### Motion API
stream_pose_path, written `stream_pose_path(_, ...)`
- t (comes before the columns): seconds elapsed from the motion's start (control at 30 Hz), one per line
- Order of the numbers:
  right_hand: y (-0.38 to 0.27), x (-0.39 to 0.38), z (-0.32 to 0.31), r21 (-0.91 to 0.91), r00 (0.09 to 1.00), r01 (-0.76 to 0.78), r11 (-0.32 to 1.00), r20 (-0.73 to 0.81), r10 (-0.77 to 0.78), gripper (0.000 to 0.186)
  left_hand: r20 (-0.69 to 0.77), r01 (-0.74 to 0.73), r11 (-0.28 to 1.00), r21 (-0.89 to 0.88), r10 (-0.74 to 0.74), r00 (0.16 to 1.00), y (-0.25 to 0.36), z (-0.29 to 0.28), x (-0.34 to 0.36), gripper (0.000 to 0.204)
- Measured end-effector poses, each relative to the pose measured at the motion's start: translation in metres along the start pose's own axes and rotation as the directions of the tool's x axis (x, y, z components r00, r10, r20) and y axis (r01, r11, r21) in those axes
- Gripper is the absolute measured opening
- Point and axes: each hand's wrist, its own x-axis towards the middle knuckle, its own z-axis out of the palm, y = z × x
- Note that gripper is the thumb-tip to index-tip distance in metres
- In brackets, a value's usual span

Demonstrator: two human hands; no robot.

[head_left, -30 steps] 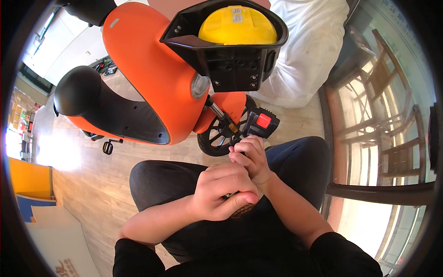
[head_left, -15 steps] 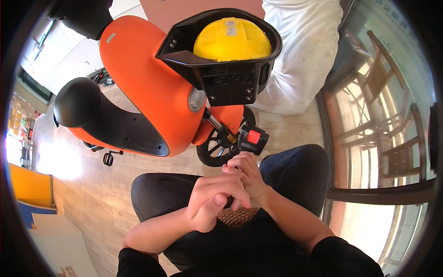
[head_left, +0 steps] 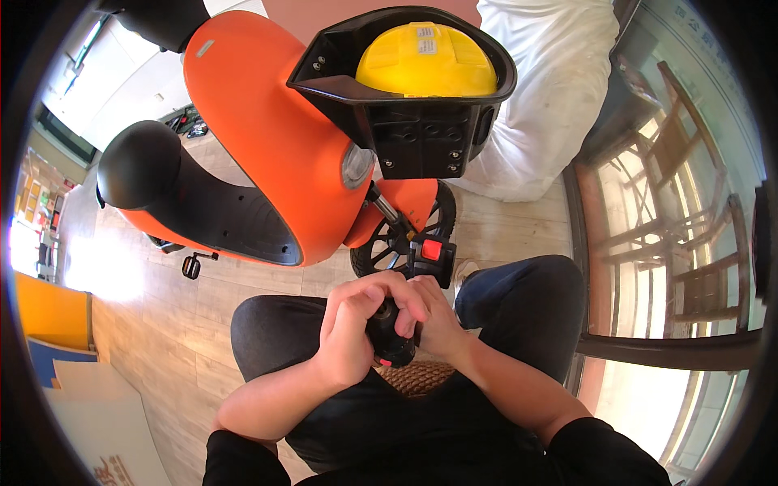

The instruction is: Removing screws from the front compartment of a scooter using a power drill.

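Observation:
Between my knees I hold a black-and-red cordless drill (head_left: 394, 347). My right hand (head_left: 438, 322) is closed round its handle, whose middle is hidden by the fingers. The battery end (head_left: 431, 256) with a red patch sticks out beyond that hand, towards the scooter's front wheel. My left hand (head_left: 350, 322) curls over the drill's dark chuck end (head_left: 384, 311), thumb and fingers bent around it. Whether a bit sits in the chuck is hidden by my fingers.
An orange electric scooter (head_left: 267, 105) stands ahead, its black front basket (head_left: 405, 134) holding a yellow hard hat (head_left: 427, 65). White cloth or clothing (head_left: 547, 89) hangs beside it. Glass doors (head_left: 673, 202) line the right, with wooden chairs visible through them. Below me is a woven seat (head_left: 417, 378).
The drill has tilted, so its body and chuck now show between my hands. My left hand has lifted and bent over the chuck. The battery end has shifted slightly left and nearer.

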Motion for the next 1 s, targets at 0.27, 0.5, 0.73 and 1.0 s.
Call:
stream_pose_path(0.27, 0.007, -0.013, 0.016, 0.066, 0.974, -0.138, 0.988, 0.193, 0.123, 0.029, -0.117, 0.157, 0.986, -0.046, -0.162, 0.980, 0.003, -0.003, 0.006, 0.050)
stream_pose_path(0.5, -0.003, -0.017, 0.024, 0.073, 0.960, -0.209, 0.975, 0.206, 0.191, 0.038, -0.207, 0.256, 0.941, -0.222, -0.302, 0.930, -0.003, -0.010, 0.010, 0.046)
stream_pose_path(0.73, -0.011, -0.009, 0.016, 0.160, 0.973, -0.195, 0.968, 0.156, 0.170, 0.047, -0.113, 0.230, 0.954, -0.192, -0.255, 0.960, 0.009, -0.014, 0.017, 0.050)
stream_pose_path(1.0, -0.024, -0.006, 0.004, 0.481, 0.942, -0.317, 0.817, 0.257, 0.214, 0.064, 0.121, 0.333, 0.804, -0.493, -0.315, 0.941, 0.010, -0.032, 0.030, 0.052)
